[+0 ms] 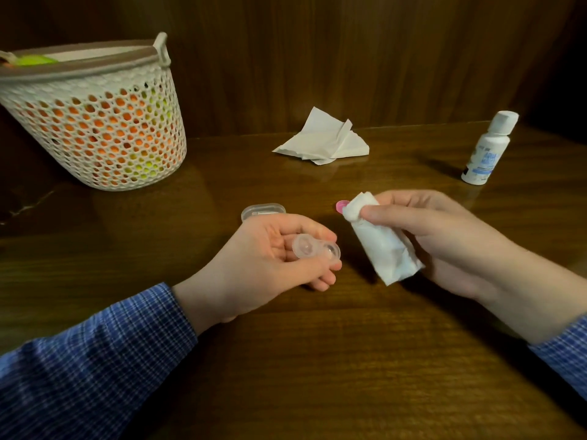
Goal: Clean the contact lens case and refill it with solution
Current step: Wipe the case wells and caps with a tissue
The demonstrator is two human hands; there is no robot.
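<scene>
Counter point(317, 360): dark brown wood, glossy, grain running across, soft reflections at 12 o'clock. Wall panel point(349, 58): dark wood, vertical grain, rising directly behind the counter. Light: dim, warm, falling from above. Corner at 1 o'clock lost in shadow.

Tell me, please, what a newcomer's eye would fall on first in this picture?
Probably the two hands at the centre: the left hand holds the clear lens case with its wells open, and the right hand grips a rolled white tissue. Next comes the white mesh basket at far left, with orange and green showing through, then the capped solution bottle standing at far right on the wooden table.
</scene>
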